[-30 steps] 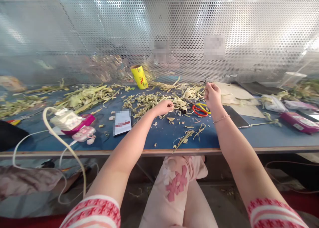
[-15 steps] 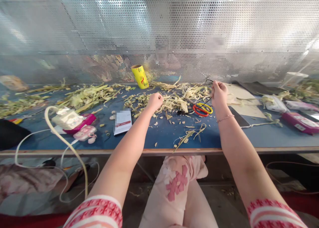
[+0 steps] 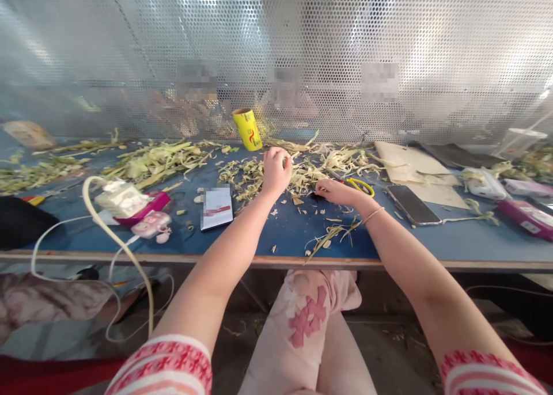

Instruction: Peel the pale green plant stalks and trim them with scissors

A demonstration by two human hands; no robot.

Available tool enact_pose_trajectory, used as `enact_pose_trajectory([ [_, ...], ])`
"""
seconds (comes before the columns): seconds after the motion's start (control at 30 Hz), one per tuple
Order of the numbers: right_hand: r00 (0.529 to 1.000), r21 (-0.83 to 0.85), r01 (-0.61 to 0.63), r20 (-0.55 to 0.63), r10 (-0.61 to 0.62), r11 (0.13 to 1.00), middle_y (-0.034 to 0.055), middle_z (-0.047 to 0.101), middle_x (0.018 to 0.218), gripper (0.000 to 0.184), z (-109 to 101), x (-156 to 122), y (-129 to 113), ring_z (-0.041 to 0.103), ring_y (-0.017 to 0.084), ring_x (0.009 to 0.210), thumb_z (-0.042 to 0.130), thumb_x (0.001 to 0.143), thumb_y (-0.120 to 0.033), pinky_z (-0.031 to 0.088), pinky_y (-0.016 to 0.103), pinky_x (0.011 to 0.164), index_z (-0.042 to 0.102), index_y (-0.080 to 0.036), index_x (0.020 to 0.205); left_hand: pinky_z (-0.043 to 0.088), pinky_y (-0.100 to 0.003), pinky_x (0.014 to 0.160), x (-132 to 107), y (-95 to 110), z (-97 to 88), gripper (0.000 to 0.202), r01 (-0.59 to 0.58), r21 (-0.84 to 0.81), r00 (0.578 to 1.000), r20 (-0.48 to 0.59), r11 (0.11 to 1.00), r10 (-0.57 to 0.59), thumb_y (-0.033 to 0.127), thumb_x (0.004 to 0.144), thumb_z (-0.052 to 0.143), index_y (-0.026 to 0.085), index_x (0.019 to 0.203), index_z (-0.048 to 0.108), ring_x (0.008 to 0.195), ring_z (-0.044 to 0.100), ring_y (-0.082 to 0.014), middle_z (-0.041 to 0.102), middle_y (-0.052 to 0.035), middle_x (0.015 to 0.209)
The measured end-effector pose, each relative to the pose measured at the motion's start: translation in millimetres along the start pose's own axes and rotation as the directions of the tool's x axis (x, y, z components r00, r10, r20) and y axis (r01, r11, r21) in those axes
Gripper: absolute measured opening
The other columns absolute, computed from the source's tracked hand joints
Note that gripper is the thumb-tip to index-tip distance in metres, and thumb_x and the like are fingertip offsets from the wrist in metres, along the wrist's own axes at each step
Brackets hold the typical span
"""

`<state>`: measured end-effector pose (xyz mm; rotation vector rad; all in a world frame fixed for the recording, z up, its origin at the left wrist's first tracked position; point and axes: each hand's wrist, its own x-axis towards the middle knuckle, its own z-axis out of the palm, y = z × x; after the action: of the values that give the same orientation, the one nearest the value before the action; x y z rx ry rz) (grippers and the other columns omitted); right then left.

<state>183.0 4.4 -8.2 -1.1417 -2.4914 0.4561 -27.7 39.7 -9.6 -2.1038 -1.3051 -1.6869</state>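
Observation:
My left hand (image 3: pixel 277 170) is raised over the heap of dry, pale plant strips (image 3: pixel 309 176), its fingers curled towards the thumb. What lies between the fingertips, if anything, I cannot make out. Low at the heap's right front, my right hand (image 3: pixel 337 191) has its fingers closed on a small bundle of black cords (image 3: pixel 318 197), mostly hidden under the hand. Just behind the right wrist, the yellow handle loop of a pair of scissors (image 3: pixel 362 186) shows. A few loose plant strips (image 3: pixel 327 238) lie near the table edge.
A yellow cardboard tube (image 3: pixel 247 130) stands before the perforated metal screen (image 3: pixel 328 49). Left are a lit phone (image 3: pixel 216 207), a power strip with plugs (image 3: pixel 125 201) and a white cable. Right are a dark phone (image 3: pixel 413 205), brown cardboard (image 3: pixel 401 160) and a purple box (image 3: pixel 525 216).
My right hand has come down and left, from holding a thin black cord up to gripping at the black bundle, now covering the red scissor loop. My left hand has risen slightly and moved right.

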Motion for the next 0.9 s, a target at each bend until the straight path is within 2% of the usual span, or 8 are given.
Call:
enact_pose_trajectory([
  [0.17, 0.997, 0.020, -0.023, 0.079, 0.021, 1.000, 0.0034, 0.060, 0.080, 0.018, 5.4, 0.5, -5.2, 0.053, 0.015, 0.073, 0.052, 0.087, -0.034, 0.045, 0.031, 0.074, 0.060, -0.019, 0.085, 0.043, -0.038, 0.091, -3.3, -3.1, 8.6, 0.011, 0.041, -0.035, 0.999, 0.034, 0.999, -0.040, 0.013, 0.081, 0.051, 0.020, 0.073, 0.049, 0.092, 0.054, -0.0197, 0.056, -0.0068, 0.088],
  [0.27, 0.983, 0.220, -0.088, 0.175, 0.050, 0.971, -0.0014, 0.056, 0.068, 0.026, -2.7, -6.0, -6.7, 0.050, 0.011, 0.060, 0.059, 0.082, -0.044, 0.044, 0.025, 0.060, 0.060, -0.018, 0.081, 0.044, -0.036, 0.090, -3.2, 1.3, 7.8, 0.009, 0.082, -0.072, 0.994, 0.081, 0.994, -0.076, 0.015, 0.082, 0.050, 0.019, 0.074, 0.051, 0.095, 0.055, -0.0194, 0.058, -0.0082, 0.091],
  [0.37, 0.932, 0.495, -0.198, 0.361, 0.006, 0.846, -0.0069, 0.047, 0.054, 0.033, -14.6, -15.2, -13.5, 0.037, 0.005, 0.043, 0.065, 0.076, -0.051, 0.035, 0.020, 0.044, 0.059, -0.018, 0.077, 0.047, -0.033, 0.085, -3.1, 5.4, 7.6, 0.008, 0.187, -0.151, 0.969, 0.190, 0.971, -0.158, 0.020, 0.084, 0.050, 0.017, 0.077, 0.054, 0.094, 0.058, -0.0182, 0.061, -0.0093, 0.094],
  [0.43, 0.916, 0.606, -0.234, 0.400, -0.037, 0.761, -0.0074, 0.045, 0.052, 0.037, -19.8, -18.7, -18.5, 0.032, 0.004, 0.040, 0.068, 0.073, -0.053, 0.027, 0.018, 0.039, 0.058, -0.018, 0.077, 0.048, -0.031, 0.082, -4.0, 6.2, 10.1, 0.011, 0.299, -0.207, 0.930, 0.282, 0.932, -0.236, 0.023, 0.085, 0.051, 0.017, 0.077, 0.055, 0.088, 0.060, -0.0167, 0.064, -0.0076, 0.089],
  [0.53, 0.963, 0.705, -0.203, 0.268, 0.010, 0.680, -0.0086, 0.040, 0.047, 0.039, -17.5, -15.4, -20.6, 0.029, 0.004, 0.039, 0.068, 0.073, -0.055, 0.021, 0.018, 0.037, 0.057, -0.017, 0.077, 0.050, -0.030, 0.076, -6.5, 7.6, 14.9, 0.015, 0.428, -0.294, 0.870, 0.390, 0.855, -0.301, 0.028, 0.086, 0.051, 0.016, 0.079, 0.055, 0.078, 0.062, -0.0146, 0.067, -0.0049, 0.082],
  [0.63, 0.985, 0.766, -0.087, -0.030, 0.171, 0.637, -0.0092, 0.038, 0.045, 0.040, -6.8, -5.5, -17.1, 0.028, 0.004, 0.039, 0.069, 0.071, -0.055, 0.021, 0.018, 0.037, 0.054, -0.018, 0.072, 0.052, -0.028, 0.071, -8.8, 14.8, 15.1, 0.013, 0.508, -0.395, 0.833, 0.450, 0.765, -0.321, 0.026, 0.087, 0.051, 0.016, 0.080, 0.055, 0.070, 0.062, -0.0120, 0.069, -0.0053, 0.083],
  [0.77, 0.903, 0.810, 0.056, -0.291, 0.317, 0.584, -0.0035, 0.055, 0.061, 0.039, 3.4, 4.4, -16.8, 0.039, 0.004, 0.048, 0.075, 0.064, -0.049, 0.030, 0.018, 0.043, 0.052, -0.018, 0.070, 0.054, -0.030, 0.073, -10.8, 31.5, 9.6, 0.014, 0.562, -0.462, 0.803, 0.505, 0.686, -0.318, 0.024, 0.088, 0.051, 0.016, 0.077, 0.053, 0.066, 0.063, -0.0115, 0.069, -0.0046, 0.077],
  [0.9, 0.828, 0.850, 0.177, -0.401, 0.393, 0.496, -0.0026, 0.057, 0.068, 0.037, 3.8, 6.6, -22.3, 0.050, 0.006, 0.058, 0.077, 0.059, -0.042, 0.036, 0.018, 0.049, 0.053, -0.019, 0.074, 0.053, -0.029, 0.066, -14.4, 44.2, 8.6, 0.014, 0.613, -0.444, 0.762, 0.552, 0.654, -0.339, 0.022, 0.088, 0.049, 0.017, 0.075, 0.049, 0.059, 0.062, -0.0123, 0.066, -0.0023, 0.068],
])
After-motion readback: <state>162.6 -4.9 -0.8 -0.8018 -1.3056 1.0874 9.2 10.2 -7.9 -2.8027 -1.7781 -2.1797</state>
